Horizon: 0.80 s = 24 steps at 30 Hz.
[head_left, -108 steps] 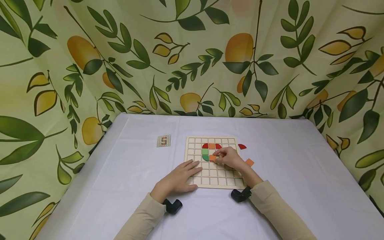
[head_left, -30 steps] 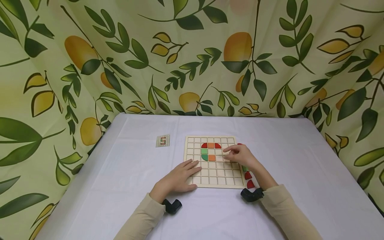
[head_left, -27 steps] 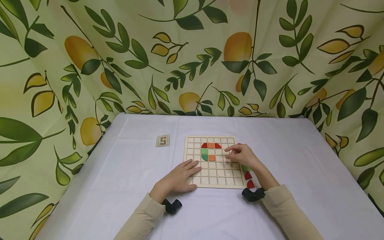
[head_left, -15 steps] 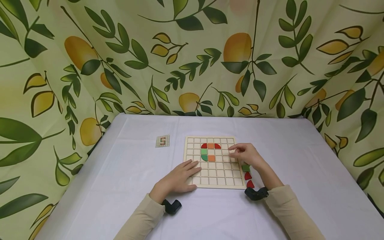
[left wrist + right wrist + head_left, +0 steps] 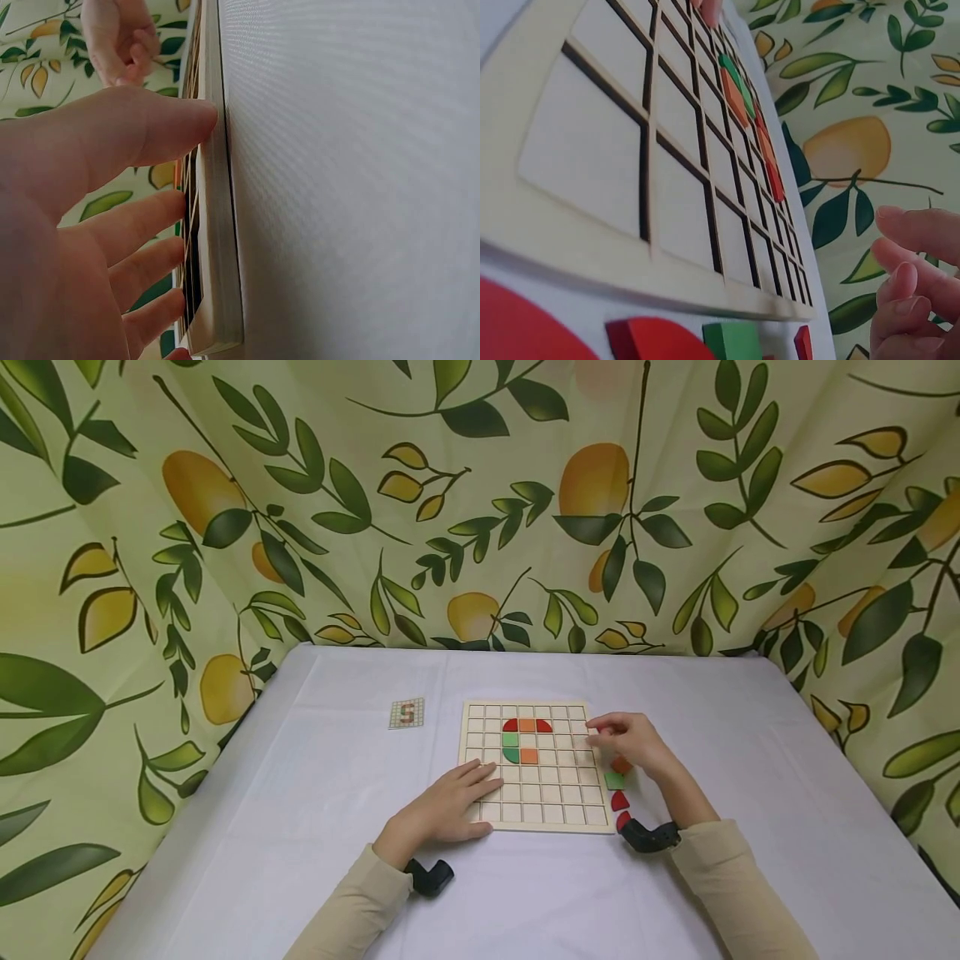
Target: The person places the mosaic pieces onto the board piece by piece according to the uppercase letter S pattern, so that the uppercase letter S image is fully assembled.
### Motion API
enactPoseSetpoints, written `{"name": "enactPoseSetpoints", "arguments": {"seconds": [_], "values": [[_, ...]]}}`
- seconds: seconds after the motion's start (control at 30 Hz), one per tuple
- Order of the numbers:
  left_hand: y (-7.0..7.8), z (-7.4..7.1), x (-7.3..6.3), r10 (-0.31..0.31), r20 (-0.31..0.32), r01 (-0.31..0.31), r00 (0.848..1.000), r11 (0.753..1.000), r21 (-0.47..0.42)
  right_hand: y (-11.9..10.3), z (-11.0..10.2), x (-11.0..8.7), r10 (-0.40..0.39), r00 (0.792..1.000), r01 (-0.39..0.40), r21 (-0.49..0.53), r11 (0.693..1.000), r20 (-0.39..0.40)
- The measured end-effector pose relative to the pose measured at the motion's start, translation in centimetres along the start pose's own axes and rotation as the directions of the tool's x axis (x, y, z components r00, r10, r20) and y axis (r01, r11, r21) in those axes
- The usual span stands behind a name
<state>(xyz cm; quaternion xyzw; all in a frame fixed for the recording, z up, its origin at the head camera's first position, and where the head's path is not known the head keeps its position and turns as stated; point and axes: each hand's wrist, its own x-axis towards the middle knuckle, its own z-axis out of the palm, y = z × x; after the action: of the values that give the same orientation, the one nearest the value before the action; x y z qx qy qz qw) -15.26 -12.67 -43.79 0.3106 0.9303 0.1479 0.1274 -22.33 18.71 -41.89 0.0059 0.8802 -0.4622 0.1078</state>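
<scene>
My left hand [image 5: 450, 806] rests spread on the left side of a wooden grid board [image 5: 551, 814]; its thumb [image 5: 180, 124] lies along the near rim. My right hand [image 5: 630, 743] hovers over the board's right edge, fingers loosely bent, with nothing between thumb and fingertips [image 5: 889, 217]. On the board sit two red quarter-round tiles [image 5: 544, 725] with an orange square [image 5: 527, 724] between them. Below are a green square [image 5: 510, 739], a green quarter-round [image 5: 511, 754] and another orange square [image 5: 528, 756]. A red tile [image 5: 804, 343] lies near the right hand, mostly hidden in the head view.
Beside the board's right edge lie a loose orange square [image 5: 622, 765], a green square [image 5: 614, 781] and two red quarter-rounds [image 5: 619, 800]. A small grid card [image 5: 407, 712] with an S-shaped pattern lies left of the board. A leaf-print curtain [image 5: 480, 527] hangs behind the table.
My right hand has drawn back from the lower orange square on the board to the right edge, uncovering that square and some loose tiles. The left hand has stayed in place.
</scene>
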Motion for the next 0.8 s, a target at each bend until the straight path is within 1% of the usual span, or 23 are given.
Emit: {"name": "enactPoseSetpoints", "arguments": {"seconds": [0.13,0.2,0.43,0.57,0.8], "values": [[0.0,0.0,0.0,-0.002,0.001,0.002,1.000,1.000,-0.002,0.3,-0.4,0.2,0.024,1.000,-0.024,0.009,1.000,0.004],[0.0,0.0,0.0,-0.001,0.000,0.001,1.000,1.000,-0.003,0.4,-0.6,0.3,0.018,1.000,-0.018,0.016,1.000,0.010],[0.0,0.0,-0.1,0.000,0.000,0.000,1.000,1.000,-0.010,0.7,-1.1,0.7,0.005,1.000,-0.005,-0.024,1.000,-0.009],[0.0,-0.1,-0.2,-0.001,-0.003,0.001,1.000,1.000,-0.012,0.8,-1.5,1.0,0.003,1.000,-0.003,-0.029,1.000,-0.005],[-0.2,0.0,-0.2,0.003,-0.007,-0.003,1.000,1.000,-0.011,1.5,-2.0,1.8,0.034,0.999,-0.033,-0.046,0.998,0.010]]}}
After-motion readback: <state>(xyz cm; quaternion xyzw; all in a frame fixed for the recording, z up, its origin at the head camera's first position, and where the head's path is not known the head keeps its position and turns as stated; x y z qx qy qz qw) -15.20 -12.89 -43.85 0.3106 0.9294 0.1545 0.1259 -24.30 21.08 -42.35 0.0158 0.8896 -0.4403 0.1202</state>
